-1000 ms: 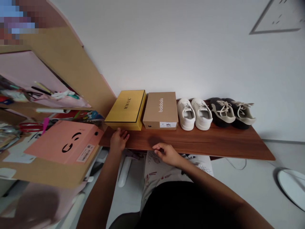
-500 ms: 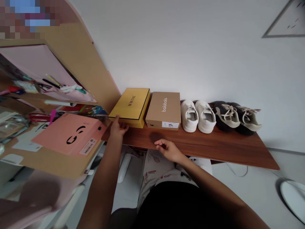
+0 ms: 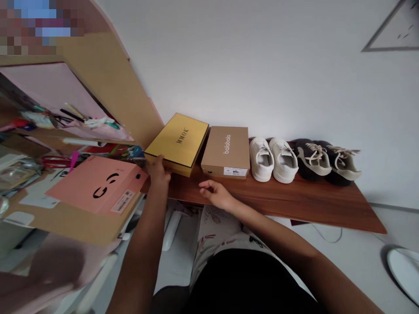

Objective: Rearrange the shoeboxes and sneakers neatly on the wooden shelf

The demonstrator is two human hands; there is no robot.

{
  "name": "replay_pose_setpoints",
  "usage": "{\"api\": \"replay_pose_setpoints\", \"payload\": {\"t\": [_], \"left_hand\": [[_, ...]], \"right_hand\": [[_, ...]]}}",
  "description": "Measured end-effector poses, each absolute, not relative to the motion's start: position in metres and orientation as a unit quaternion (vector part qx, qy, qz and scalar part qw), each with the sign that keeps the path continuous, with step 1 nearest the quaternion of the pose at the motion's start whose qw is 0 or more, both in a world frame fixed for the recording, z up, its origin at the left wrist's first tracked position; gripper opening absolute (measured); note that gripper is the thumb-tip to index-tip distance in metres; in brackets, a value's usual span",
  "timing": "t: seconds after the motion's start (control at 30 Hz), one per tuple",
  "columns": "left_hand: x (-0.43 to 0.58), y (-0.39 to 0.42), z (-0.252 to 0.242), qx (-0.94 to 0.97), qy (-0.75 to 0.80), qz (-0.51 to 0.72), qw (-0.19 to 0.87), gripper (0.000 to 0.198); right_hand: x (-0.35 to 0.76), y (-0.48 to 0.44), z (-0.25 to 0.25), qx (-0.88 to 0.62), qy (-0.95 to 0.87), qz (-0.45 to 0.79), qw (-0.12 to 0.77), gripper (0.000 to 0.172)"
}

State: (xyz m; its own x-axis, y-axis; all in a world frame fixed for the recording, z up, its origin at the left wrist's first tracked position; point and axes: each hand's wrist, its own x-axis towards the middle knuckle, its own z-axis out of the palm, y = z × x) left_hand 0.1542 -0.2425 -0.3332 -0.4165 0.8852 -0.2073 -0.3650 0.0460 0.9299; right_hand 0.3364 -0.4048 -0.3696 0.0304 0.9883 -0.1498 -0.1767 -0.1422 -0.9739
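The left hand (image 3: 159, 169) holds the yellow box (image 3: 180, 137) at its one o'clock. The right hand (image 3: 216, 194) hangs loosely half-curled, brown box (image 3: 225, 148) at twelve o'clock.

Yellow box (image 3: 178, 141) reads MMOK; brown box (image 3: 225, 150), balabala; pink box (image 3: 90, 181), perhaps G.

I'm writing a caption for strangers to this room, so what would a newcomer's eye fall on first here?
Probably the bright yellow box at the left end of the reddish-brown board, with the left hand at its near edge. Next, perhaps, the white shoes right of the brown box, then the salmon-pink box on the desk at left.
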Motion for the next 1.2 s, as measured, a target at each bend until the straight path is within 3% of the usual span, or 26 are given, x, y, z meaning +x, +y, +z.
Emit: {"api": "replay_pose_setpoints", "payload": {"t": [0.13, 0.27, 0.6, 0.77, 0.87, 0.97, 1.07, 1.2], "left_hand": [[0.156, -0.242, -0.334, 0.296, 0.549, 0.664, 0.412, 0.039], [0.162, -0.242, -0.342, 0.383, 0.545, 0.666, 0.335, 0.040], [0.170, -0.251, -0.345, 0.482, 0.553, 0.632, 0.250, 0.046], [0.167, -0.276, -0.336, 0.559, 0.575, 0.570, 0.181, 0.049], [0.164, -0.286, -0.336, 0.603, 0.557, 0.545, 0.169, 0.048], [0.160, -0.288, -0.347, 0.694, 0.535, 0.460, 0.142, 0.038], [0.153, -0.288, -0.364, 0.784, 0.518, 0.337, 0.060, 0.018], [0.146, -0.289, -0.382, 0.848, 0.487, 0.208, -0.007, 0.007]], "right_hand": [[0.362, -0.394, -0.370, -0.475, -0.088, 0.596, 0.641, 0.046], [0.390, -0.373, -0.369, -0.468, 0.077, 0.576, 0.666, 0.050], [0.376, -0.341, -0.354, -0.467, 0.121, 0.489, 0.727, 0.054], [0.379, -0.352, -0.340, -0.590, -0.070, 0.257, 0.762, 0.085], [0.381, -0.368, -0.334, -0.667, -0.346, 0.100, 0.652, 0.090], [0.378, -0.379, -0.337, -0.686, -0.549, 0.023, 0.477, 0.063], [0.374, -0.380, -0.354, -0.695, -0.627, -0.016, 0.352, 0.044], [0.378, -0.376, -0.383, -0.674, -0.699, -0.026, 0.238, 0.041]]}}
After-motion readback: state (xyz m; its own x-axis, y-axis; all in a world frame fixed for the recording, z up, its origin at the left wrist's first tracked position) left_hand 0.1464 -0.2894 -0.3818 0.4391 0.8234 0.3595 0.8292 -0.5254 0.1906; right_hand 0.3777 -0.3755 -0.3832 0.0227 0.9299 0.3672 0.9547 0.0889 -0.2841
